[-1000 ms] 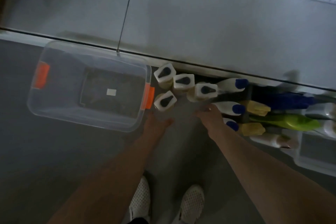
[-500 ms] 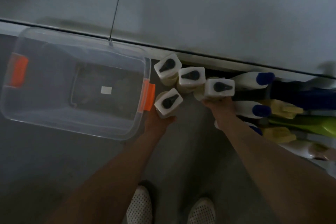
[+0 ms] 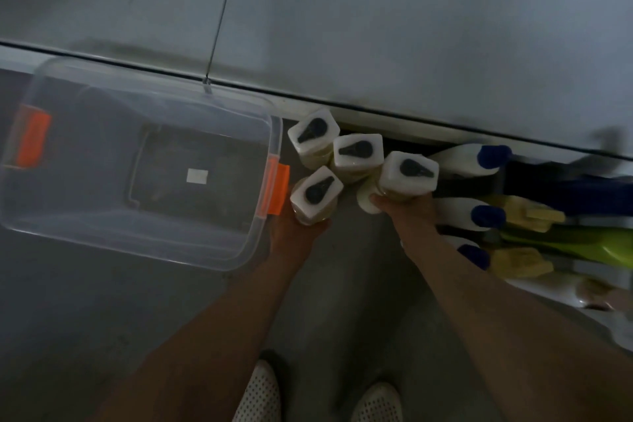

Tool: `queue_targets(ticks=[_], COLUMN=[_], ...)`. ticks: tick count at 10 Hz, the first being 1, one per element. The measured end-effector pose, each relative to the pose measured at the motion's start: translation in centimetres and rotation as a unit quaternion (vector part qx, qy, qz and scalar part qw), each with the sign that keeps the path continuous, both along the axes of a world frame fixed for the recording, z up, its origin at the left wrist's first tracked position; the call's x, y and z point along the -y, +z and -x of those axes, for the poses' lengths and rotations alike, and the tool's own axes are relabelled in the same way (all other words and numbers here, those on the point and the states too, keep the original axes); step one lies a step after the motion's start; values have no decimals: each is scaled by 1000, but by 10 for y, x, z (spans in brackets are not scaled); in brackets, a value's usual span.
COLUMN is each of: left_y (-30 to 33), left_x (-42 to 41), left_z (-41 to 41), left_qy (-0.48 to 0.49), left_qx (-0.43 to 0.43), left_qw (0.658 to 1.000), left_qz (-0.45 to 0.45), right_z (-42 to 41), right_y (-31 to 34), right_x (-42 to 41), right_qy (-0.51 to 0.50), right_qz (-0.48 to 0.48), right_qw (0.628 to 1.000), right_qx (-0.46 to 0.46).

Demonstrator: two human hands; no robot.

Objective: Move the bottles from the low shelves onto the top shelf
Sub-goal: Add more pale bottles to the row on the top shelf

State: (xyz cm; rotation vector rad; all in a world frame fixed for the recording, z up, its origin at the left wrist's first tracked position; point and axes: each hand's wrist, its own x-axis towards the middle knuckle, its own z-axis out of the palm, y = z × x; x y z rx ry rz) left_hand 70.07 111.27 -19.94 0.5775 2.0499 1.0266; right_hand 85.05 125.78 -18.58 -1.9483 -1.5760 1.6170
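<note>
Head view, left hand (image 3: 294, 236) gripping a white-capped bottle (image 3: 317, 193) beside the clear bin (image 3: 137, 243), right hand (image 3: 407, 212) gripping another white-capped bottle (image 3: 409, 175), fingers curled round each, two more bottles (image 3: 358, 154) upright behind, below the grey shelf (image 3: 411, 44)

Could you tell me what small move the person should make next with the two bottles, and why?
Probably lift both straight up: the left hand grips the near white-capped bottle and the right hand grips another bottle, while two more stand close behind, so tilting might knock them.
</note>
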Motion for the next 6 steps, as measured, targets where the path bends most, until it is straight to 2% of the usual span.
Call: queue_targets(ticks=[1,3,4,6], left_y=[17,61,106,221], left_x=[2,32,42,50], left_z=[-3,-9,-10,-3], left_qy=[8,-11,-11,-55], left_qx=[39,108,144,192], left_qw=[999,993,988,978], left_qz=[5,34,48,64], right_z=[1,-27,-38,-54], right_y=[30,81,128,235], right_x=[17,42,51,61], right_qy=[62,-35,-44,-22], right_qz=[-27,50,91,130], right_qw=[994,998,991,983], right_qx=[81,-25,-92,-129])
